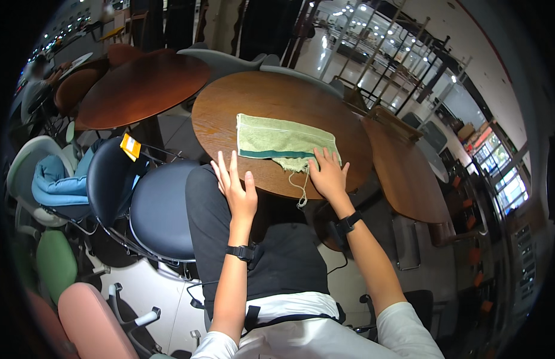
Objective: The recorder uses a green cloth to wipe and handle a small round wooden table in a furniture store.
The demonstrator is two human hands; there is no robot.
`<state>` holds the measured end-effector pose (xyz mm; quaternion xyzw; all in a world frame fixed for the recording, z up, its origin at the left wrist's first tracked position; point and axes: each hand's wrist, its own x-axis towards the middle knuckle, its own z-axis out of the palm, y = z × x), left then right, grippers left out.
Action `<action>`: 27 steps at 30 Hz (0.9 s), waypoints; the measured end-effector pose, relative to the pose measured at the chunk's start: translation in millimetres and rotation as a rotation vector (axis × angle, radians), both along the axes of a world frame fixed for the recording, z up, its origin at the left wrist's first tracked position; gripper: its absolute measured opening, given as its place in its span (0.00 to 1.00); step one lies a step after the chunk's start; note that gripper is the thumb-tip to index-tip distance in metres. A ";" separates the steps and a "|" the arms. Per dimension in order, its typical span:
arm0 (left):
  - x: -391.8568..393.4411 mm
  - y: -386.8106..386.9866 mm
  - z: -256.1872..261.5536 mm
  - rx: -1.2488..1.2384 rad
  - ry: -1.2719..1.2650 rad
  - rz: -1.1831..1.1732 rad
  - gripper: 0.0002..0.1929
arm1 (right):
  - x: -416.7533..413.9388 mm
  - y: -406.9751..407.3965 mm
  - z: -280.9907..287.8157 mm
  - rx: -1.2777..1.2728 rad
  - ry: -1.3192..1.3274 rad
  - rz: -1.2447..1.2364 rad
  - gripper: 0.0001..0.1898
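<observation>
A light green cloth [282, 134] with a dark green stripe lies flat on a round wooden table [273, 89]. Its near edge is frayed, and a loose loop of thread [303, 193] hangs over the table's edge. My right hand [329, 175] rests with spread fingertips on the cloth's near right corner, beside the frayed part. My left hand [236, 188] is held palm partly turned, fingers apart, by the near left edge of the table, left of the cloth and holding nothing. Both wrists wear black straps.
A reddish-brown round table [147, 89] stands at the upper left, another wooden table [407, 170] at the right. A dark padded chair [163, 211] is close on my left; a pink chair [91, 318] and a green chair [56, 264] stand lower left. A person [37, 89] sits far left.
</observation>
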<state>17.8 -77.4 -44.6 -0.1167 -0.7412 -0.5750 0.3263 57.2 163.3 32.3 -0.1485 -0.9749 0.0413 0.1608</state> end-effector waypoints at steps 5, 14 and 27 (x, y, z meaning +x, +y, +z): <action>-2.2 12.5 -0.4 0.064 0.041 -0.006 0.29 | -1.1 3.7 -4.8 -0.009 0.023 -0.023 0.33; 1.7 28.6 7.0 0.180 0.045 -0.005 0.28 | 1.2 2.8 -3.2 -0.039 0.020 0.024 0.33; -0.6 24.9 3.2 0.128 0.012 0.052 0.28 | 1.1 0.1 -1.7 -0.054 0.027 0.024 0.32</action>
